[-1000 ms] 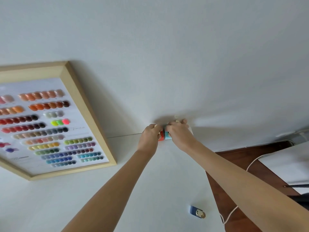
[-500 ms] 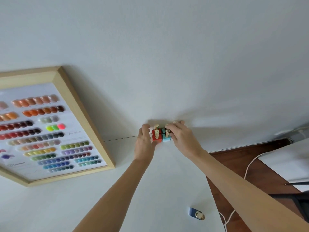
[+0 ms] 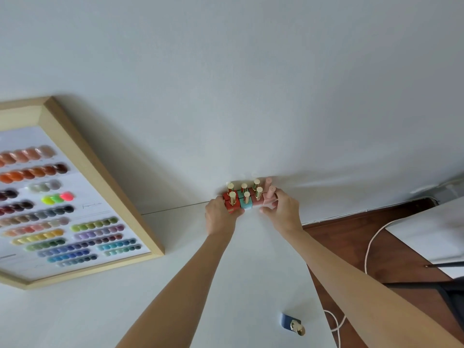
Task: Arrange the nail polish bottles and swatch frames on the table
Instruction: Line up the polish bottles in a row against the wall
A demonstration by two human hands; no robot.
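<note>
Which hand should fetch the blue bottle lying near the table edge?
Probably the right hand: the blue bottle lies on its side beneath the right forearm; the left hand would cross over.

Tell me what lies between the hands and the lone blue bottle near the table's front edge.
Nothing visible: bare white table separates the blue bottle from the left hand and right hand.

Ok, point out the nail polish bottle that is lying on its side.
The dark blue bottle near the table's front edge, lying flat with its gold cap toward the edge. The cluster of bottles between the hands all stand upright by the wall.
</note>
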